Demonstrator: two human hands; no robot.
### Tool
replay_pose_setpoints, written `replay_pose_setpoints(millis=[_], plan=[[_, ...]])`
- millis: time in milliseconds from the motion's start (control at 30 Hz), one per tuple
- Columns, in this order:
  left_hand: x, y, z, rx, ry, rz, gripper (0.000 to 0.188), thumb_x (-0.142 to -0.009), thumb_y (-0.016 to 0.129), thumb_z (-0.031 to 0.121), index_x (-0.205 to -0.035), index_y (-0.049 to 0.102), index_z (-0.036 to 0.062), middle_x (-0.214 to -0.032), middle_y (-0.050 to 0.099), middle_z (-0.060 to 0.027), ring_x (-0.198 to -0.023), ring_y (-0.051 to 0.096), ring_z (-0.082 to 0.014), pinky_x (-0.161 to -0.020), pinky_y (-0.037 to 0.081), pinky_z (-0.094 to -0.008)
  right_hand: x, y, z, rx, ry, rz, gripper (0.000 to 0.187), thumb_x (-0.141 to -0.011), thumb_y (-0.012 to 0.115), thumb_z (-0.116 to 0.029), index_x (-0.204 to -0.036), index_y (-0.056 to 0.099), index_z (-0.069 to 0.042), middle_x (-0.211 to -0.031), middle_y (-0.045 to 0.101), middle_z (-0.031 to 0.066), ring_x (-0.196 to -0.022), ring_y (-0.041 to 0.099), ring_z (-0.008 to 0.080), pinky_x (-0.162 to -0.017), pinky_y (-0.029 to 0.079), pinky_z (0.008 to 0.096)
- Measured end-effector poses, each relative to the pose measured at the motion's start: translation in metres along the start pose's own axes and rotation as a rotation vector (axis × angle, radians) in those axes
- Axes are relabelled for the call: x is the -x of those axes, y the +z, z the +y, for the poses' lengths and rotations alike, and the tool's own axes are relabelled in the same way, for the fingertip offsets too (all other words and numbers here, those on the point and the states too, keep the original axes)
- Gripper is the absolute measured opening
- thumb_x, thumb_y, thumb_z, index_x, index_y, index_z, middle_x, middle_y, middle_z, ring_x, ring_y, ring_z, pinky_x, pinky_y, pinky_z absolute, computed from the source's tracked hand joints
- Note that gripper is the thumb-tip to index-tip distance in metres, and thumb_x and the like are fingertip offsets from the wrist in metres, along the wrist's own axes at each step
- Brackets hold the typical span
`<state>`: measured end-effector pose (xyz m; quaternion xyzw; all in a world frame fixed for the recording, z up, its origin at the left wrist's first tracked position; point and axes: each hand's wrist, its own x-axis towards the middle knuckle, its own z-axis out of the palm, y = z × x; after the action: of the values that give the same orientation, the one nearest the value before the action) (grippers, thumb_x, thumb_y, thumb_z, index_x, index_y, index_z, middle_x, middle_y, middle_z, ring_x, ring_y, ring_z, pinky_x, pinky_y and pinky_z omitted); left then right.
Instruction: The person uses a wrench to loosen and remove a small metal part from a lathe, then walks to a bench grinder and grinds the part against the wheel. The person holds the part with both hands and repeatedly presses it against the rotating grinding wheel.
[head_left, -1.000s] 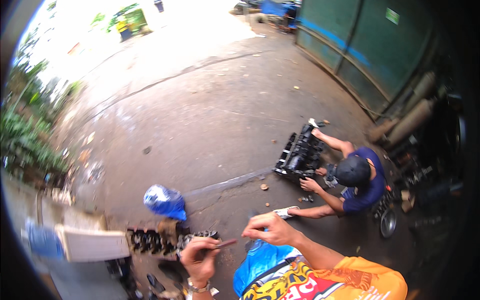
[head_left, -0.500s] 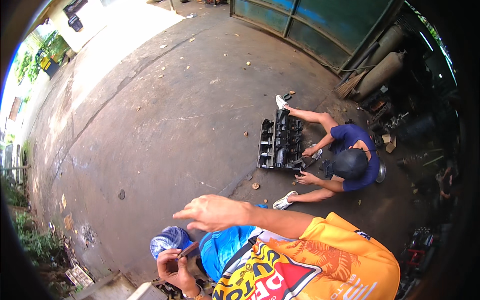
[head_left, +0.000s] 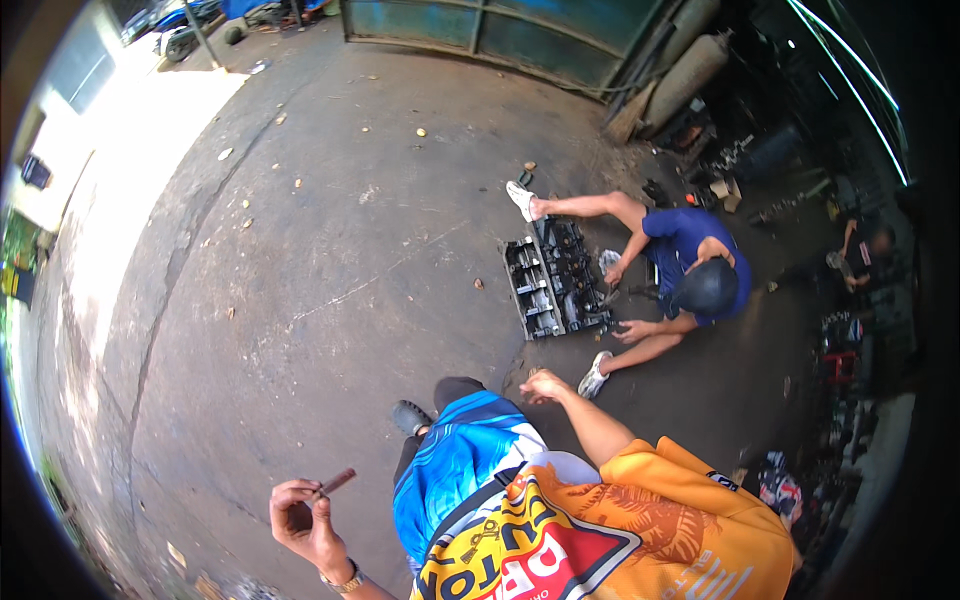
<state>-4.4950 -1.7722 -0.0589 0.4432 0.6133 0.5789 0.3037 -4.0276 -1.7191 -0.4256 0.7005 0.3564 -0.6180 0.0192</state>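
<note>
As I look down through the head camera from my remote seat, I see the left hand (head_left: 305, 522) pinching a slim, straight, reddish-brown stick (head_left: 337, 482) between thumb and fingers. I take the black metal engine block (head_left: 548, 285) as my landmark: the stick sits below it and to its left in my view, well apart, its free end slanting up toward the block. I have the right hand (head_left: 545, 386) nearer, just below the block without touching it, its fingers loosely curled; I cannot tell whether they hold anything. Below the block I also see the wearer's bright blue shorts (head_left: 455, 460) and orange printed shirt (head_left: 640, 500). To the block's right I find a co-worker (head_left: 697, 250) in a dark blue shirt and black cap, seated low, one white shoe (head_left: 522, 201) above the block and the other below it. Above the block stands a green metal gate (head_left: 555, 45), with a long greyish-brown cylinder (head_left: 690, 80) to the block's upper right.
</note>
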Motion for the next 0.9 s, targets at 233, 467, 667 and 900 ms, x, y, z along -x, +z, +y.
replay_pose_setpoints(millis=[233, 467, 667, 900], plan=[[-0.208, 0.002, -0.034, -0.116, 0.132, -0.194, 0.035, -0.088, 0.084, 0.023, -0.092, 0.057, 0.0009, -0.093, 0.061, -0.012, -0.086, 0.057, -0.0201, -0.077, 0.048, -0.0324, 0.011, 0.058, -0.01, -0.148, 0.081, 0.141, 0.022, -0.09, 0.074, -0.021, -0.093, 0.077, 0.0, -0.076, 0.074, 0.011, -0.061, 0.071, 0.0193, -0.052, 0.055, 0.0342], [-0.365, 0.092, -0.068, -0.043, 0.139, -0.247, 0.035, -0.087, 0.084, 0.022, -0.092, 0.058, 0.0, -0.094, 0.062, -0.0126, -0.088, 0.059, -0.0198, -0.078, 0.048, -0.0331, -0.112, 0.068, -0.143, -0.135, 0.019, 0.197, 0.028, -0.086, 0.077, -0.027, -0.082, 0.077, 0.0, -0.071, 0.072, 0.0119, -0.06, 0.069, 0.0174, -0.054, 0.055, 0.0346], [-0.501, 0.155, -0.068, 0.029, 0.066, -0.307, 0.029, -0.086, 0.083, 0.015, -0.092, 0.059, -0.0006, -0.095, 0.063, -0.0139, -0.087, 0.062, -0.021, -0.081, 0.049, -0.032, -0.23, -0.05, -0.396, -0.169, -0.132, 0.177, 0.026, -0.091, 0.076, -0.027, -0.083, 0.075, -0.002, -0.069, 0.073, 0.0088, -0.06, 0.068, 0.0199, -0.063, 0.055, 0.0365], [-0.69, 0.198, -0.107, 0.12, 0.049, -0.309, 0.029, -0.085, 0.084, 0.012, -0.096, 0.06, -0.0009, -0.096, 0.065, -0.0137, -0.089, 0.063, -0.022, -0.084, 0.05, -0.0337, -0.318, -0.127, -0.691, -0.313, -0.422, 0.203, 0.037, -0.098, 0.07, -0.036, -0.081, 0.071, -0.003, -0.068, 0.071, 0.0046, -0.059, 0.063, 0.0099, -0.054, 0.048, 0.0275]])
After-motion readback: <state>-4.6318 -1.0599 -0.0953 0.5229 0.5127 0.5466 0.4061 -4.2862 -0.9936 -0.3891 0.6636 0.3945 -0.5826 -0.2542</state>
